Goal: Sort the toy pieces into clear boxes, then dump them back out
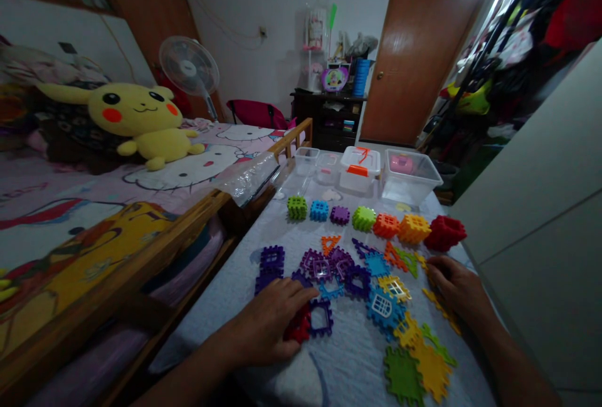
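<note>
My left hand (270,319) lies palm down over loose plastic interlocking tiles, its fingers stretched out. A red tile (300,325) shows between its thumb and fingers, and a purple square frame tile (321,318) lies just right of it. Dark purple tiles (271,259) lie beyond the wrist. At the right side of the table my right hand (451,278) has its fingers bent down at a small yellow tile (421,261); the fingertips are partly hidden. Between my hands lie blue tiles (383,306), a dark purple frame tile (357,281) and orange triangle tiles (395,256).
A row of stacked tiles sorted by colour, from green (296,208) to red (444,232), crosses the table. Clear plastic boxes (409,178) and a lidded tub (360,172) stand behind. A wooden bed rail (188,225) borders the left; a pale cabinet (540,206) is at right.
</note>
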`<state>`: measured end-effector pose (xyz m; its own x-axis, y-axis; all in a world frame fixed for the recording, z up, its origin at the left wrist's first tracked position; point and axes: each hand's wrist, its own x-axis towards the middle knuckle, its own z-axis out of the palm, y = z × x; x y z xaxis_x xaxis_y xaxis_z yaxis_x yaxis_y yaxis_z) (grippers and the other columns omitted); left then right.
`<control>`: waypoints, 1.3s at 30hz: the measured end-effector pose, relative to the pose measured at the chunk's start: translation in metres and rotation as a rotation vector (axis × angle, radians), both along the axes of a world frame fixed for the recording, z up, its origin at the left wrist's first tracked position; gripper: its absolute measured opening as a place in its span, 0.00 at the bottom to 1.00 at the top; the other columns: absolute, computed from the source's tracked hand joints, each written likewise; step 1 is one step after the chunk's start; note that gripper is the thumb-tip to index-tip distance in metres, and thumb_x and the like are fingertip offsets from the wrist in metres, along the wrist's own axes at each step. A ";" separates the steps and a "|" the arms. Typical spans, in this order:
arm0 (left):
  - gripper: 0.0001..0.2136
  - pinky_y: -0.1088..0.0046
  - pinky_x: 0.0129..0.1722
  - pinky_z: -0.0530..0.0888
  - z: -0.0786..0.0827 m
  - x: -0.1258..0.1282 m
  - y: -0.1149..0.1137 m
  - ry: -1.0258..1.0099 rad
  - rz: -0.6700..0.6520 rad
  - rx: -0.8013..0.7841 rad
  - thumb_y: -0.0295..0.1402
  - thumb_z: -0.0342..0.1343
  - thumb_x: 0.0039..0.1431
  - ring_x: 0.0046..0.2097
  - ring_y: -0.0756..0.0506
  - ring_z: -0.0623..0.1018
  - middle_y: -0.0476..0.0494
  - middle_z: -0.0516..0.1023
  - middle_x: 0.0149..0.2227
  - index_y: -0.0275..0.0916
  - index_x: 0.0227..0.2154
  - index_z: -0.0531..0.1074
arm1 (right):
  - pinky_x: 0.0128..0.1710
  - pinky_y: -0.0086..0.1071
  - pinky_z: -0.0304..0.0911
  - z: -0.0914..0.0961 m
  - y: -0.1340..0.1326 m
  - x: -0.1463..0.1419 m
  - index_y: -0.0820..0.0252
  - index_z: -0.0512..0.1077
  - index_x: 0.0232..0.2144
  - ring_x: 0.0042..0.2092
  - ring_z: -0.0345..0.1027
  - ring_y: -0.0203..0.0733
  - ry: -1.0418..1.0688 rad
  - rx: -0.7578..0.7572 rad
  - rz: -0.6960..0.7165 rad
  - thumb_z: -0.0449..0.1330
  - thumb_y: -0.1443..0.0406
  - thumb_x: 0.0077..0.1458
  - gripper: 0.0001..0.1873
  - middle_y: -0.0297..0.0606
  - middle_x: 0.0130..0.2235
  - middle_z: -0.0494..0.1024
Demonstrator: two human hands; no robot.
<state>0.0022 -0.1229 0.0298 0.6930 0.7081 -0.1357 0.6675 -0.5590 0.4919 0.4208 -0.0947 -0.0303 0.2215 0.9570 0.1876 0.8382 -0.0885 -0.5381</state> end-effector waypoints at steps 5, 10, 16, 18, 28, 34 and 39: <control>0.36 0.57 0.57 0.65 -0.004 0.003 0.006 -0.072 0.030 0.045 0.29 0.60 0.44 0.52 0.38 0.70 0.41 0.71 0.51 0.44 0.59 0.59 | 0.32 0.35 0.67 0.001 0.001 -0.001 0.56 0.76 0.33 0.32 0.75 0.46 -0.008 -0.001 0.002 0.53 0.52 0.51 0.19 0.40 0.34 0.82; 0.38 0.58 0.58 0.63 -0.003 0.019 0.027 -0.167 0.095 0.132 0.32 0.62 0.45 0.53 0.38 0.69 0.40 0.70 0.53 0.41 0.61 0.56 | 0.32 0.34 0.67 0.001 0.001 -0.001 0.57 0.76 0.33 0.31 0.75 0.45 0.013 -0.005 -0.006 0.53 0.51 0.49 0.19 0.39 0.33 0.82; 0.40 0.57 0.55 0.65 -0.013 0.052 0.055 -0.150 0.078 0.235 0.31 0.61 0.45 0.53 0.37 0.69 0.37 0.70 0.55 0.39 0.63 0.55 | 0.32 0.35 0.67 0.005 -0.001 -0.005 0.58 0.75 0.34 0.32 0.75 0.46 0.034 0.013 -0.015 0.53 0.51 0.50 0.21 0.41 0.33 0.82; 0.40 0.56 0.56 0.64 -0.019 0.055 0.059 -0.137 0.080 0.224 0.31 0.62 0.47 0.54 0.36 0.69 0.36 0.70 0.56 0.39 0.64 0.54 | 0.33 0.36 0.68 0.011 -0.003 -0.009 0.58 0.74 0.35 0.33 0.75 0.47 0.033 0.055 -0.013 0.52 0.51 0.51 0.20 0.42 0.34 0.81; 0.34 0.55 0.57 0.66 -0.008 0.014 0.086 -0.365 0.285 0.170 0.43 0.64 0.50 0.57 0.37 0.70 0.36 0.71 0.55 0.41 0.59 0.62 | 0.45 0.39 0.65 0.082 -0.013 -0.124 0.56 0.73 0.41 0.44 0.69 0.47 -0.140 -0.060 0.618 0.55 0.63 0.58 0.10 0.42 0.42 0.75; 0.21 0.63 0.46 0.74 -0.033 -0.026 0.129 -0.402 0.598 0.169 0.43 0.57 0.53 0.44 0.40 0.78 0.39 0.78 0.44 0.36 0.47 0.72 | 0.52 0.42 0.59 0.071 0.013 -0.195 0.61 0.71 0.49 0.49 0.62 0.51 -0.214 -0.119 0.793 0.65 0.59 0.50 0.24 0.46 0.48 0.71; 0.19 0.67 0.40 0.74 -0.059 -0.040 0.131 -0.410 0.745 0.162 0.43 0.53 0.52 0.35 0.44 0.77 0.42 0.80 0.36 0.36 0.41 0.75 | 0.49 0.39 0.59 0.051 0.026 -0.208 0.60 0.72 0.44 0.47 0.61 0.49 -0.241 -0.148 0.795 0.66 0.60 0.47 0.21 0.43 0.46 0.70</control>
